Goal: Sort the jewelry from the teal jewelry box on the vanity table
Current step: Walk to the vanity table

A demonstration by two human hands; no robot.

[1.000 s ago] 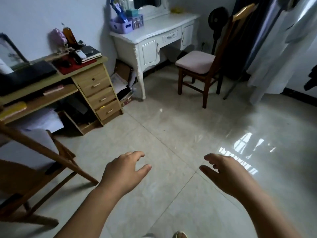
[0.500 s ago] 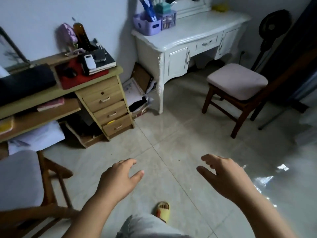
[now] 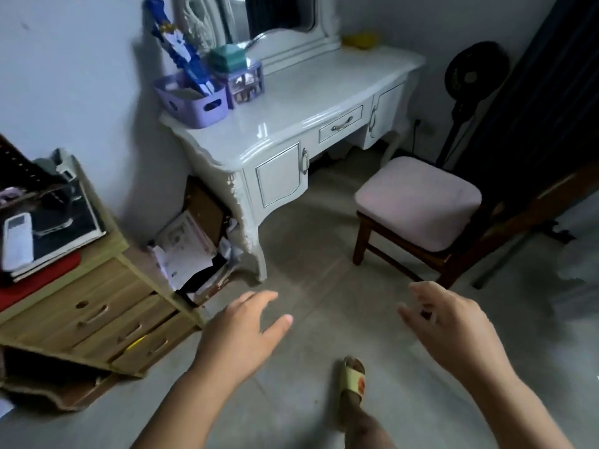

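The teal jewelry box (image 3: pixel 228 58) sits closed on top of a small clear purple drawer unit (image 3: pixel 243 85) at the back left of the white vanity table (image 3: pixel 311 102). No jewelry is visible. My left hand (image 3: pixel 241 335) hovers over the floor in front of the table, fingers apart, holding nothing. My right hand (image 3: pixel 450 325) hangs at the same height to the right, fingers loosely spread and empty. Both hands are well short of the table.
A purple basket (image 3: pixel 194 103) with blue packaging stands left of the drawer unit. A mirror (image 3: pixel 275 17) rises behind. A cushioned wooden chair (image 3: pixel 418 202) stands right of the vanity. A wooden desk with drawers (image 3: pixel 94 312) is at left, papers (image 3: pixel 186 251) between. My sandalled foot (image 3: pixel 353 377) is on the tile floor.
The view has moved closer to the vanity table, which now fills the upper middle. Both hands stay spread and empty in front of me; my foot has stepped forward.
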